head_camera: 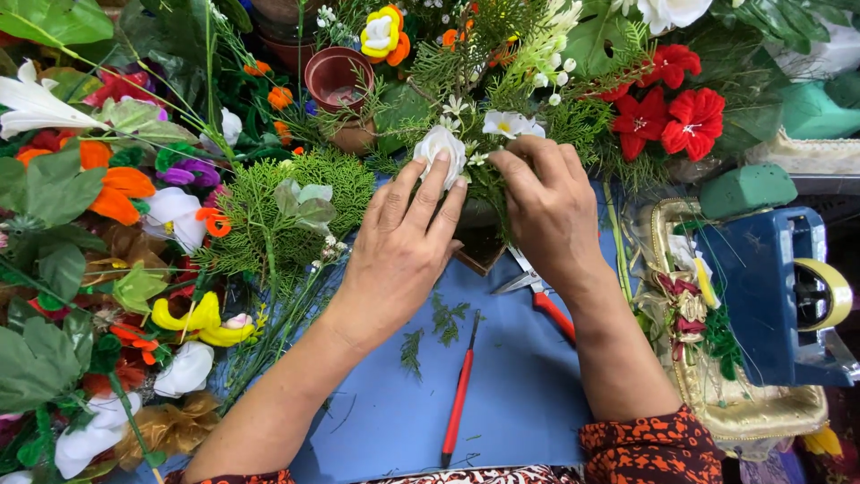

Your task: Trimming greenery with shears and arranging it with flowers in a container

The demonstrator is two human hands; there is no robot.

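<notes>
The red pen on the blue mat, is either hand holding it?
No, the red pen lies untouched between the arms; left hand and right hand are up at the flowers.

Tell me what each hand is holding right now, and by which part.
The left hand pinches the white flower at its head with its fingertips. The right hand reaches into the green foliage; whether it grips anything cannot be told.

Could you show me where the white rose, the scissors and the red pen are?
white rose (439,146), head view, on its petals above the left hand's fingertips.
scissors (555,315), head view, on the red handle beside the right wrist.
red pen (460,397), head view, mid-shaft on the blue mat.
</notes>
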